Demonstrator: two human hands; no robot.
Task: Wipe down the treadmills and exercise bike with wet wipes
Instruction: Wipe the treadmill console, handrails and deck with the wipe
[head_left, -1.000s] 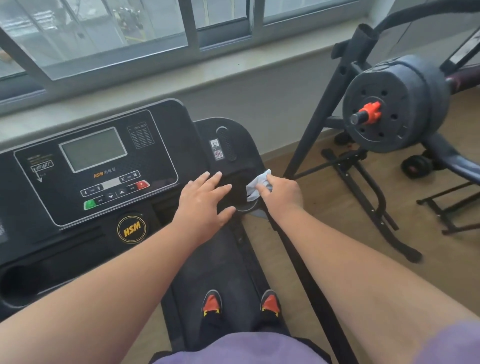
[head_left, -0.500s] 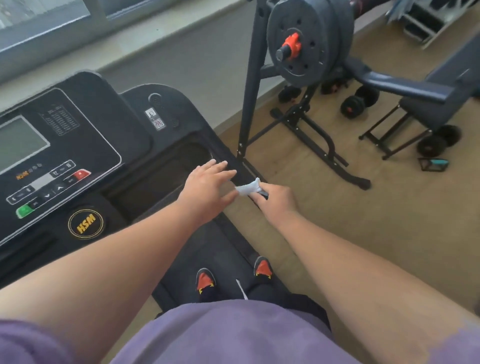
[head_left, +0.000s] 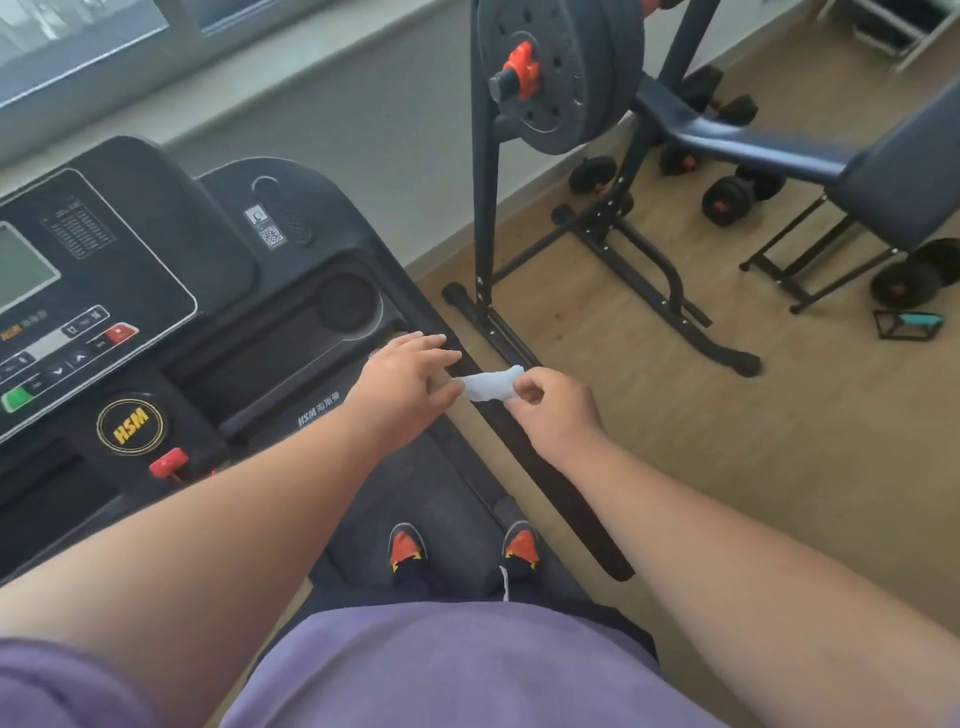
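Lifted off the matte handrail (head_left: 524, 447), the crumpled wet wipe (head_left: 491, 385) sits pinched in right hand (head_left: 553, 410) fingers; left hand (head_left: 402, 382) flat.

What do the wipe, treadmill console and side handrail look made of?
Wipe: thin, pale nonwoven-looking cloth, crumpled soft in the right hand.
Console: likely moulded plastic, black, satin sheen, glossy panel around the display.
Handrail: matte black, possibly foam or rubber sleeve; can't confirm.
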